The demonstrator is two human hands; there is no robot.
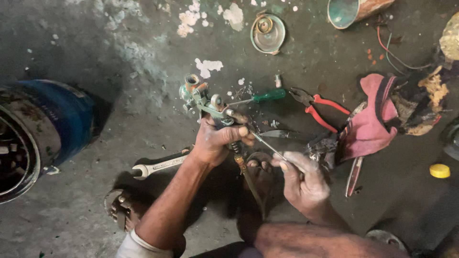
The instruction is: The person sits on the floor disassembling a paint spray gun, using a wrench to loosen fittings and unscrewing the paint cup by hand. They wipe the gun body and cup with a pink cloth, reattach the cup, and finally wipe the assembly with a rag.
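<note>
My left hand grips a greenish metal spray-gun body by its handle and holds it up over the floor. A thin metal needle rod is pinched in my right hand, its tip pointing into the back of the gun near my left thumb. A brass spring and fitting hang below the handle.
On the dirty concrete floor lie a green-handled screwdriver, red-handled pliers, a spanner, a pink rag, a round tin lid, a metal can, a yellow cap. A blue drum stands left.
</note>
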